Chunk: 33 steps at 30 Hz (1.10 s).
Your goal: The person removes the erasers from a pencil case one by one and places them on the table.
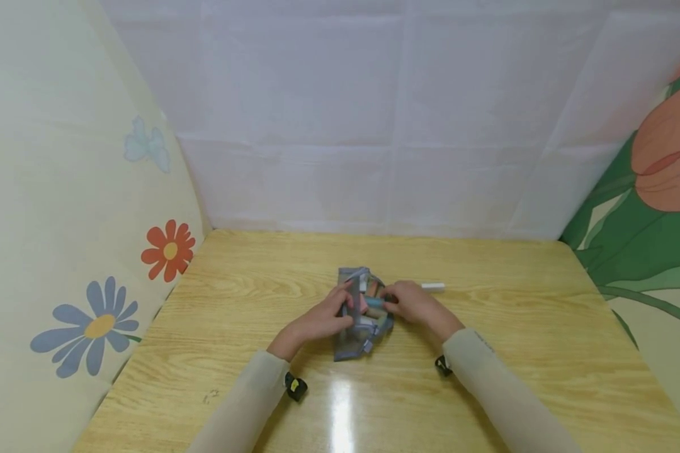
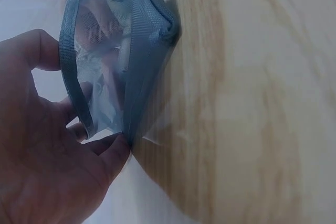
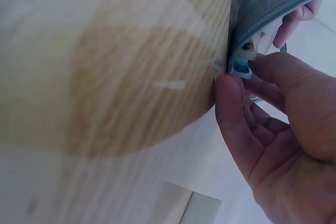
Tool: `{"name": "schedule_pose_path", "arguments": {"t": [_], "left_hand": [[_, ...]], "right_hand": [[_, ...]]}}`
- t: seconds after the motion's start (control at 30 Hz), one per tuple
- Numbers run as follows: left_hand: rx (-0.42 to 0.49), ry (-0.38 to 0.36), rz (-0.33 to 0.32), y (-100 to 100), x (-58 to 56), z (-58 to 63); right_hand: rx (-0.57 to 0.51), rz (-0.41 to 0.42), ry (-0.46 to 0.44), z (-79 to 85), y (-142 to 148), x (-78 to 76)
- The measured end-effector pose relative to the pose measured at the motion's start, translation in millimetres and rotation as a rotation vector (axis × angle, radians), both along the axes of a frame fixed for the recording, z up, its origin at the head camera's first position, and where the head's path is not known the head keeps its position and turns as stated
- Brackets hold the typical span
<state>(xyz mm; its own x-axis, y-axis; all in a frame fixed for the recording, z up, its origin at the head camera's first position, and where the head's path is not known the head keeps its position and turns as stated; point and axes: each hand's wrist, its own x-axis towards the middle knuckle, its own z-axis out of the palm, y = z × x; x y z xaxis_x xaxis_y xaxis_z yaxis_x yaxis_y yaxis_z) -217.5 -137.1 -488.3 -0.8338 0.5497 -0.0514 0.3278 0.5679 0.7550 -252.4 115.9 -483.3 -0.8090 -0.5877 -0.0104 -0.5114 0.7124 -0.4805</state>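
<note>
A blue-grey mesh zip pouch lies on the table, its mouth gaping to the right. Inside show several small sticks or blocks in pink, orange, white and blue. My left hand grips the pouch's left part, and in the left wrist view its fingers and thumb close about the mesh edge. At the mouth, my right hand pinches the end of a blue stick. The right wrist view shows that blue end between thumb and fingertip, close to the pouch rim.
A small white stick lies on the wooden table just beyond my right hand. White cloth hangs behind the table, with flower-printed cloth on the left and more on the right.
</note>
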Motion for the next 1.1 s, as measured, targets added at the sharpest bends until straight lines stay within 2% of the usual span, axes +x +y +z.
{"name": "schedule_pose_path", "arguments": {"t": [0.2, 0.47, 0.83, 1.1], "left_hand": [[-0.002, -0.006, 0.011, 0.1, -0.6, -0.2], [0.006, -0.016, 0.011, -0.4, 0.4, -0.3], [-0.004, -0.013, 0.018, -0.4, 0.0, 0.0], [-0.013, -0.011, 0.018, -1.2, -0.3, -0.3]], "right_hand": [[-0.021, 0.014, 0.044, -2.0, -0.2, -0.1], [-0.051, -0.003, 0.014, -4.8, 3.1, 0.7], [-0.033, -0.085, 0.032, -1.2, 12.4, 4.6], [-0.043, -0.115, 0.008, 5.2, 20.6, 8.2]]}}
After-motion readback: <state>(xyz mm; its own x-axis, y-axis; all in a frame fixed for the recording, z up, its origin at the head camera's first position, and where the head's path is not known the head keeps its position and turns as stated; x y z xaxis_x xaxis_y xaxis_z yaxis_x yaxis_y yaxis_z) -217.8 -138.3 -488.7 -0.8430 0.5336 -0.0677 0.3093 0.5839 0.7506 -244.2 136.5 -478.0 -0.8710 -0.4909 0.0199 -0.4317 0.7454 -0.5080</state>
